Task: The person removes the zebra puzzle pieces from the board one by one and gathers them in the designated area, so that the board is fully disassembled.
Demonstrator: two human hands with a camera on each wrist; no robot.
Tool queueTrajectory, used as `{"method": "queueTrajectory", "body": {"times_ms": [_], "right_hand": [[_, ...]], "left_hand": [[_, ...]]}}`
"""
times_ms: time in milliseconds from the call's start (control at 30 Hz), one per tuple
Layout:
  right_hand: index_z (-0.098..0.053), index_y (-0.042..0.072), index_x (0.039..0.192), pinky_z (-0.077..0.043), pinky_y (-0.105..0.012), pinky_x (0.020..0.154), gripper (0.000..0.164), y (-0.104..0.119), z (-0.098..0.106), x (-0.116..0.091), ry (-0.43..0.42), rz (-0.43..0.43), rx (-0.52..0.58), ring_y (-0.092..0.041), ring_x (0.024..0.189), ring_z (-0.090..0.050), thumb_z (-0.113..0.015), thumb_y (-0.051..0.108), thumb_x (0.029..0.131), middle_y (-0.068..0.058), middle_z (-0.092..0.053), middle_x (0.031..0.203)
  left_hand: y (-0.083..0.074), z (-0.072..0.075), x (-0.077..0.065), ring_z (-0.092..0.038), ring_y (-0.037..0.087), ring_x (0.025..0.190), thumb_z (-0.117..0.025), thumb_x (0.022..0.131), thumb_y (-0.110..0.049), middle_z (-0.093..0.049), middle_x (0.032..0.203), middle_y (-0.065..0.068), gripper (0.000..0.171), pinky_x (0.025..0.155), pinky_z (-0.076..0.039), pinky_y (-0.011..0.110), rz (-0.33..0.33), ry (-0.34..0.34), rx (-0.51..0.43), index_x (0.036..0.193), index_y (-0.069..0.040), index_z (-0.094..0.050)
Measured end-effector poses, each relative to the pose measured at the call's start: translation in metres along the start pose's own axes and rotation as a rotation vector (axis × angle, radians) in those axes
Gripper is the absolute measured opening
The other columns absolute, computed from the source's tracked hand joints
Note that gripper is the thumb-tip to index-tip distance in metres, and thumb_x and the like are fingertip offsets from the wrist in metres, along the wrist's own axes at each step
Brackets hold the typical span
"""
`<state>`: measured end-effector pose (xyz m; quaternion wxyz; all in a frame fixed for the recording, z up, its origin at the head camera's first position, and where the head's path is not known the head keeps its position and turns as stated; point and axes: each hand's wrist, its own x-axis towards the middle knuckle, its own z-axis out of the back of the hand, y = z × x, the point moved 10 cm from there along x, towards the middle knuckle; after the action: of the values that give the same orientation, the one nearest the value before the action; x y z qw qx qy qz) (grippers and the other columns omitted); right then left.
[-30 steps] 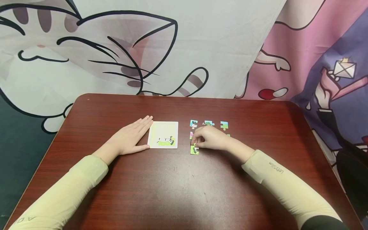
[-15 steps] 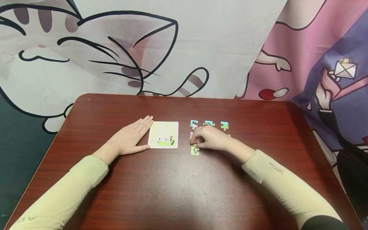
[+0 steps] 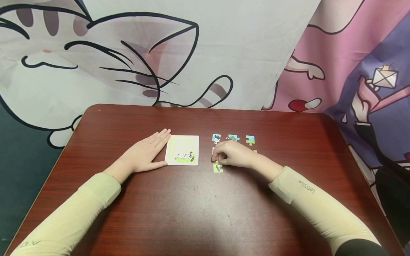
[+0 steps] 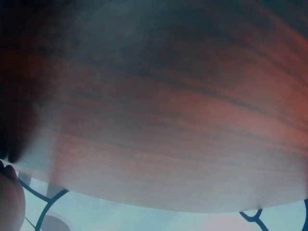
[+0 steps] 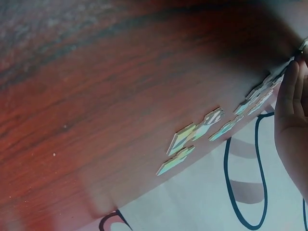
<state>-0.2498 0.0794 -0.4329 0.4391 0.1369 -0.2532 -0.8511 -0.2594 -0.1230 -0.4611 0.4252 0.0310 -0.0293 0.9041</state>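
Note:
My left hand lies flat, fingers straight, with fingertips and thumb at the left edge of a square puzzle board. The board has a white border, a pale yellow inside and a green-and-white picture along its bottom. Over a group of puzzle pieces, my right hand has curled fingers and pinches the upper part of a green puzzle piece. Behind it are a blue piece with a white figure, a blue-green piece and another blue-green piece. The right hand hides part of the group.
The brown wooden table has rounded far corners. A white cloth with a cat drawing hangs behind it, beside a pink and purple printed cloth. In the right wrist view several pieces lie near the table's far edge.
The green piece under my right fingertips has shifted very slightly to the right and toward me. The left hand and the board stay put.

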Motion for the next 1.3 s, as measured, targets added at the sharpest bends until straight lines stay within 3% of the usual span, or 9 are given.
{"method": "queueTrajectory", "body": {"times_ms": [200,733,1300], "right_hand": [[-0.070,0.015,0.087,-0.050,-0.014,0.066,0.013,0.000,0.004,0.000,-0.025,-0.017,-0.025,0.001,0.072,-0.058,-0.069,0.005,0.078,0.009,-0.063,0.087],[-0.070,0.015,0.089,-0.050,-0.014,0.067,0.009,0.007,0.009,0.014,-0.089,0.001,0.031,0.004,0.072,-0.058,-0.071,0.010,0.081,0.009,-0.062,0.086],[-0.070,0.017,0.089,-0.049,-0.014,0.067,0.009,0.015,0.001,0.040,-0.082,-0.023,0.019,0.003,0.072,-0.056,-0.072,0.012,0.080,0.011,-0.060,0.086]], "left_hand": [[0.000,-0.001,0.000,-0.012,0.024,0.143,-0.038,0.087,-0.066,-0.014,0.155,0.013,0.092,0.116,-0.018,0.038,-0.002,0.004,0.004,0.148,-0.001,-0.018],[0.002,-0.003,0.000,-0.011,0.024,0.143,-0.038,0.087,-0.066,-0.013,0.156,0.013,0.092,0.116,-0.018,0.038,-0.001,0.007,0.012,0.149,-0.002,-0.016],[0.002,-0.004,0.001,-0.012,0.024,0.143,-0.039,0.087,-0.067,-0.013,0.156,0.012,0.093,0.116,-0.018,0.037,0.004,0.017,0.008,0.149,-0.002,-0.016]]}}
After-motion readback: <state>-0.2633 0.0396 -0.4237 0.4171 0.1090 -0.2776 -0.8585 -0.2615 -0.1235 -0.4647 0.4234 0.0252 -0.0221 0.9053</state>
